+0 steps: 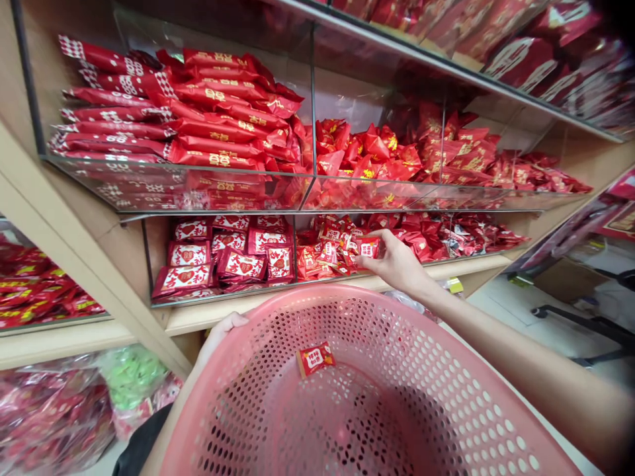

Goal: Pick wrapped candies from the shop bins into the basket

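My left hand grips the far left rim of a pink perforated plastic basket, its fingers partly hidden. Inside the basket lies one small red candy packet with white lettering. At the lower shelf, my right hand pinches another small red candy packet between thumb and fingers. That packet is just over a compartment of similar small candies. To the left of it, larger white-and-red packets are stacked in their own compartment.
Long red packets and twisted red packets fill the upper shelf behind a clear front panel. A wooden upright stands at left. Plastic bags of goods sit below it. Black metal legs show at right.
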`<state>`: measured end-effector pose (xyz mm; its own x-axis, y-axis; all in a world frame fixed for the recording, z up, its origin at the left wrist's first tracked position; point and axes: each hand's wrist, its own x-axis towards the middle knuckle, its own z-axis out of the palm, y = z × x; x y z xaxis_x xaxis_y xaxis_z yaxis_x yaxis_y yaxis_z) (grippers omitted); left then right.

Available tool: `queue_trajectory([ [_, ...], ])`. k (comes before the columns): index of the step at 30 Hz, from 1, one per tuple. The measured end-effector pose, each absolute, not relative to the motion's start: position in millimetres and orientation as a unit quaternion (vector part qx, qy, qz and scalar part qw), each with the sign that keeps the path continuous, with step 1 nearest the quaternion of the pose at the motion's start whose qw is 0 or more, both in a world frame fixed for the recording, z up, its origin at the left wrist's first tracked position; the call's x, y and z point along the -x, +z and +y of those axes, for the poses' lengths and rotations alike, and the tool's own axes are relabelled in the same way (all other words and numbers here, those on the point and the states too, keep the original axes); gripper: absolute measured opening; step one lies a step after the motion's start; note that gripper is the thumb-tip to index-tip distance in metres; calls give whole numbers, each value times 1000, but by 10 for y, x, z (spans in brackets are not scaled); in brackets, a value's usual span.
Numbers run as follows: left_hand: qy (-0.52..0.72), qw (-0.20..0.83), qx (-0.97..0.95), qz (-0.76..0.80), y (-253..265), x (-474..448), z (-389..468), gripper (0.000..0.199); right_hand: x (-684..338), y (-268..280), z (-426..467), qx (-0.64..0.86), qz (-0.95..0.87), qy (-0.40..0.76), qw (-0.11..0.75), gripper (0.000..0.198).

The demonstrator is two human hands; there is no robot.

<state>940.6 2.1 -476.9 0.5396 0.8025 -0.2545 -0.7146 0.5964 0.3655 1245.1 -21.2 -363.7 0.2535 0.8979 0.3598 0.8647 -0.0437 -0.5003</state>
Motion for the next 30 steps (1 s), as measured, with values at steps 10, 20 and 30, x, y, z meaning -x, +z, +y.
queue_trajectory([
  [10,426,872,-89,224,-4744,-9414,-3,34,-11909,-4237,-806,615,-767,178,-39,34],
  [20,437,864,-94,234,-4758,-9433,41,34,-11865,-4373,-483,565,-761,316,-44,26],
  [30,453,854,-100,234,-4724,-9411,47,34,-11644,-4720,-404,495,-854,148,-53,50],
])
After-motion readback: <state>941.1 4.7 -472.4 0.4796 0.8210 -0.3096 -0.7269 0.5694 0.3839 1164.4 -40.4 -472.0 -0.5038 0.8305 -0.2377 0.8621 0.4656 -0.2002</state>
